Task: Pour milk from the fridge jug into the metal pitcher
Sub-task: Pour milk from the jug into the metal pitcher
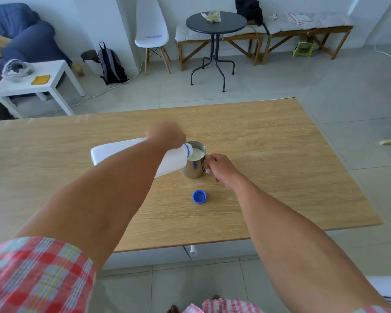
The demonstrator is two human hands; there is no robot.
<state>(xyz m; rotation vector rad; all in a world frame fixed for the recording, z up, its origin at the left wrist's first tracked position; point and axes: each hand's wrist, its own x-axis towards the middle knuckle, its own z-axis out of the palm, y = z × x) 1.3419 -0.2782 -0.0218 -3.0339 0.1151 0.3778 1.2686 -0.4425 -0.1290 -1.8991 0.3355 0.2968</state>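
A white plastic milk jug (pixel 113 152) with a blue neck ring lies tipped almost flat above the wooden table (pixel 269 154), its mouth over the rim of the metal pitcher (pixel 195 168). My left hand (pixel 165 134) grips the jug near its neck from above. White milk fills much of the pitcher, which stands upright. My right hand (pixel 220 169) holds the pitcher's handle on its right side. The jug's blue cap (pixel 199 196) lies open side up on the table, nearer me than the pitcher.
Beyond the table are a white side table (pixel 43 86), a white chair (pixel 151 35), a dark round table (pixel 216 23) and wooden benches (pixel 303 32). A backpack (pixel 111 64) leans on the wall. The floor is tiled.
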